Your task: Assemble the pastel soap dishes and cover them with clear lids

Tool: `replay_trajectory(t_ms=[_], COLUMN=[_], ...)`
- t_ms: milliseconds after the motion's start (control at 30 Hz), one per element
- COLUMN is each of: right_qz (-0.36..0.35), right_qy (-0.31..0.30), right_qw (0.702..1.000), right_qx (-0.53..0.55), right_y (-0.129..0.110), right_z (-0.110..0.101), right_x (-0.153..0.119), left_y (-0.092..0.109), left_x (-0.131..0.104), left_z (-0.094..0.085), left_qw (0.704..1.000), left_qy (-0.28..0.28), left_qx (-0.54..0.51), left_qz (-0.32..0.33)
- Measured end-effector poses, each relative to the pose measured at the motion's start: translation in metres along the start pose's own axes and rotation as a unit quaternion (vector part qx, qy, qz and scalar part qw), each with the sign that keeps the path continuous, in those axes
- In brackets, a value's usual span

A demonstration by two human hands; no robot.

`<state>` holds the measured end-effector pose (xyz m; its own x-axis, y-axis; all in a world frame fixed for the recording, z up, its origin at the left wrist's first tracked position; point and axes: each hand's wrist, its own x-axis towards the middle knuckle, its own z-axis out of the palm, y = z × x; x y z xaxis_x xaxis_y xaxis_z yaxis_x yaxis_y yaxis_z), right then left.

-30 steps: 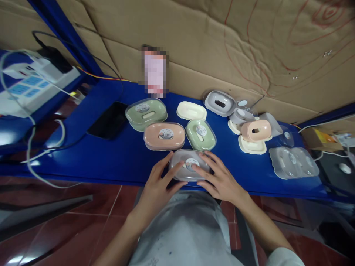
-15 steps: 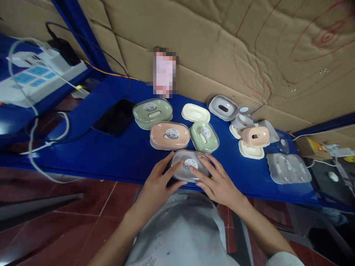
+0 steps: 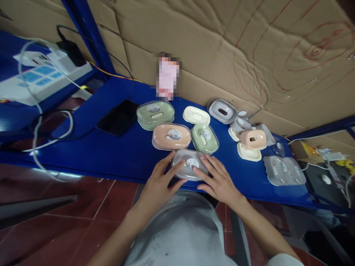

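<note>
A grey soap box with a clear lid and a round label lies at the table's front edge, between my hands. My left hand grips its left end, thumb along the near side and fingers over the lid. At the right end, my right hand holds the box with its fingers spread across the lid. Just behind it lie a lidded peach soap box and a lidded small green soap box. Farther back are a larger green soap box and a cream tray.
Grey, peach and cream soap box parts are piled at the right, near clear-covered grey boxes. A black phone lies at left, with cables and a white power strip beyond. Cardboard walls the back of the blue table.
The view has shifted slightly. Both hands stay on the grey soap box, with almost no movement of the fingers.
</note>
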<state>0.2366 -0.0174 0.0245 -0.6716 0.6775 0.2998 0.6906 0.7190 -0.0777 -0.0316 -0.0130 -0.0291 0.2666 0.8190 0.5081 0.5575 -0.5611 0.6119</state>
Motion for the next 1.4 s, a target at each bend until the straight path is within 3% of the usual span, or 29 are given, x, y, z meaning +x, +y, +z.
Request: replay_trajectory(t_ms=[67, 133, 200, 267, 300, 400, 500, 633, 700, 800, 867, 933, 1000, 1067, 1167, 1267, 1400], right_qz=[0.003, 0.059, 0.132, 0.188, 0.203, 0.242, 0.252, 0.226, 0.193, 0.118, 0.103, 0.110, 0.109, 0.085, 0.085, 0.213, 0.369], right_qy=[0.014, 0.032, -0.025, -0.169, -0.197, -0.233, -0.220, -0.145, -0.088, 0.032, 0.041, 0.002, -0.024, -0.030, 0.023, 0.100, 0.050], right_qw=[1.000, 0.998, 0.991, 0.967, 0.959, 0.941, 0.941, 0.962, 0.976, 0.991, 0.992, 0.992, 0.993, 0.996, 0.994, 0.972, 0.914], right_qx=[0.009, 0.021, 0.009, -0.024, -0.027, -0.040, -0.051, -0.050, -0.044, -0.047, -0.060, -0.067, -0.039, 0.017, 0.071, -0.004, -0.157], right_y=[0.017, 0.041, 0.067, 0.090, 0.099, 0.113, 0.114, 0.105, 0.094, 0.063, 0.033, 0.002, -0.019, -0.023, 0.014, 0.087, 0.175], right_z=[-0.015, -0.028, -0.033, -0.028, -0.023, -0.005, 0.003, -0.022, -0.043, -0.065, -0.065, -0.053, -0.037, -0.027, -0.028, -0.039, -0.039], right_x=[0.024, 0.062, 0.110, 0.159, 0.181, 0.228, 0.244, 0.220, 0.185, 0.109, 0.054, 0.009, -0.018, -0.026, -0.007, 0.032, 0.088], left_y=[0.004, 0.008, 0.010, 0.011, 0.011, 0.009, 0.007, 0.004, 0.002, 0.004, 0.010, 0.019, 0.030, 0.039, 0.042, 0.037, 0.033], left_x=[0.002, 0.004, 0.006, 0.009, 0.010, 0.011, 0.013, 0.019, 0.024, 0.028, 0.025, 0.019, 0.014, 0.011, 0.013, 0.017, 0.018], left_z=[-0.001, -0.001, -0.001, -0.001, -0.001, -0.003, -0.004, -0.001, 0.002, 0.006, 0.007, 0.009, 0.012, 0.017, 0.026, 0.028, 0.023], left_qw=[1.000, 0.998, 0.997, 0.996, 0.996, 0.995, 0.995, 0.992, 0.989, 0.981, 0.978, 0.981, 0.984, 0.979, 0.965, 0.962, 0.972], left_qy=[0.017, 0.036, 0.048, 0.047, 0.046, 0.040, 0.039, 0.040, 0.031, 0.029, 0.061, 0.086, 0.048, -0.038, -0.136, -0.162, -0.158], left_qx=[0.011, 0.025, 0.036, 0.043, 0.045, 0.053, 0.063, 0.097, 0.129, 0.185, 0.196, 0.167, 0.117, 0.087, 0.092, 0.081, 0.037], left_qz=[-0.019, -0.041, -0.058, -0.066, -0.068, -0.072, -0.071, -0.066, -0.062, -0.060, -0.029, 0.043, 0.125, 0.179, 0.204, 0.204, 0.168])
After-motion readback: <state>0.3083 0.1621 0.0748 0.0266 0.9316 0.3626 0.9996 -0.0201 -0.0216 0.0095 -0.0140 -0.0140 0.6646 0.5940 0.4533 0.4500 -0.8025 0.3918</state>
